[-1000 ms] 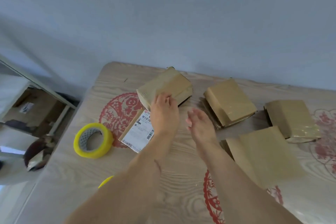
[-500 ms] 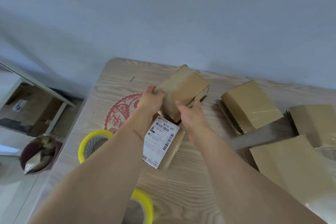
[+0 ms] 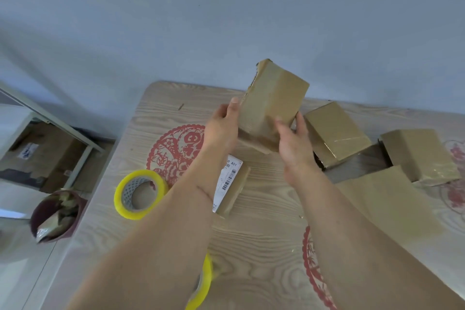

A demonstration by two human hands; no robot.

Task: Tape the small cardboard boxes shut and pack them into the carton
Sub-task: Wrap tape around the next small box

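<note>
I hold a small brown cardboard box [image 3: 273, 100] tilted up above the table. My left hand [image 3: 222, 124] grips its left side and my right hand [image 3: 292, 141] grips its lower right corner. Under my left forearm lies a flat box with a white barcode label [image 3: 232, 180]. Two more small boxes [image 3: 336, 133] [image 3: 417, 153] rest on the table to the right, and a larger brown one [image 3: 385, 199] lies in front of them. A yellow tape roll [image 3: 138, 194] lies left of my arm; a second yellow roll [image 3: 203, 282] peeks out under my left forearm.
The wooden table [image 3: 261, 234] has red paper-cut prints and ends against a blue-grey wall. On the floor to the left stand a dark bin with rubbish [image 3: 54, 216] and a cardboard carton [image 3: 47, 156] under a white frame.
Both hands took hold of the small box at the back and lifted it off the table, tilting it upright. The view shifted slightly left.
</note>
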